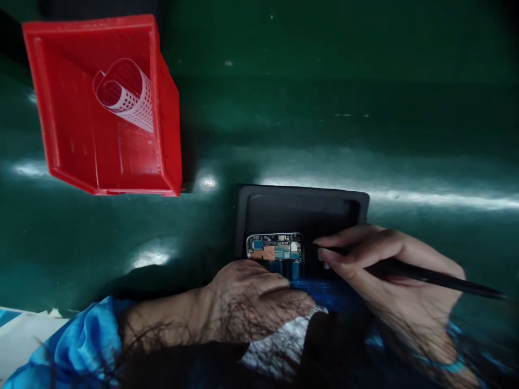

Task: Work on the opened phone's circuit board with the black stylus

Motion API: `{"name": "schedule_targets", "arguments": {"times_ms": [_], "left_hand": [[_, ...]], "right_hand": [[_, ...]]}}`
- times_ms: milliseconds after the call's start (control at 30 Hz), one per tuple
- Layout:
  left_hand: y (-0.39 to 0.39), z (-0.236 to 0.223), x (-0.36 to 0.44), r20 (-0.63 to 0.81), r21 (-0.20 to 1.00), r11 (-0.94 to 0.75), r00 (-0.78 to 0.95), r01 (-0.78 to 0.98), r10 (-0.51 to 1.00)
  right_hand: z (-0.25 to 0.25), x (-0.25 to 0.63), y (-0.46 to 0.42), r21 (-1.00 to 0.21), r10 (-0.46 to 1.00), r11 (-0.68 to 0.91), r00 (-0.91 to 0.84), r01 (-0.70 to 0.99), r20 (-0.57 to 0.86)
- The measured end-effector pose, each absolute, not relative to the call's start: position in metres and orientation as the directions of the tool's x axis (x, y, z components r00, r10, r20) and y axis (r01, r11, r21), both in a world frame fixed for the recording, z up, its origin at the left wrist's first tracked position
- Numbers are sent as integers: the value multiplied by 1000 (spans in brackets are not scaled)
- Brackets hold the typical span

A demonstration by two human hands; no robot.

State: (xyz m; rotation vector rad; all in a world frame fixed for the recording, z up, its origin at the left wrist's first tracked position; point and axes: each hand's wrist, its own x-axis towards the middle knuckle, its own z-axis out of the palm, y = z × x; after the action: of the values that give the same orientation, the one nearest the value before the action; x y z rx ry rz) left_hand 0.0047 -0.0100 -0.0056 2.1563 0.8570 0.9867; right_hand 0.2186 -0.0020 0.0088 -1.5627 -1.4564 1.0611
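Head view — circuit board [274, 247] between hands [247, 292] [389, 270]

**Inspection Note: Surrounding Items**

A red plastic parts bin [168, 135] stands at 10 o'clock on the dark green tabletop [324, 124]. Inside, a curled white perforated sheet [127, 94] lies beside the bin's 3 o'clock wall. A white-and-blue printed sheet [24, 337] sits at 8 o'clock, cut off by the frame edge. Light glare streaks the tabletop at 3 o'clock.
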Motion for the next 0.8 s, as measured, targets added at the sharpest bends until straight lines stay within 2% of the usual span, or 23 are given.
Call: {"name": "schedule_targets", "arguments": {"times_ms": [200, 467, 600, 800], "left_hand": [[-14, -7, 2, 388, 679, -634, 553, 371, 738], [-20, -14, 1, 300, 766, -571, 620, 297, 725], [-21, -15, 1, 369, 749, -592, 554, 299, 746], [-18, -13, -1, 371, 731, -609, 569, 309, 734]], "right_hand": [[8, 219, -3, -942, 995, -103, 16, 320, -103], [10, 218, -3, -932, 994, -107, 21, 347, -106], [9, 219, -4, -934, 994, -107, 23, 342, -105], [7, 219, -5, -918, 997, -79, 15, 388, -79]]}}
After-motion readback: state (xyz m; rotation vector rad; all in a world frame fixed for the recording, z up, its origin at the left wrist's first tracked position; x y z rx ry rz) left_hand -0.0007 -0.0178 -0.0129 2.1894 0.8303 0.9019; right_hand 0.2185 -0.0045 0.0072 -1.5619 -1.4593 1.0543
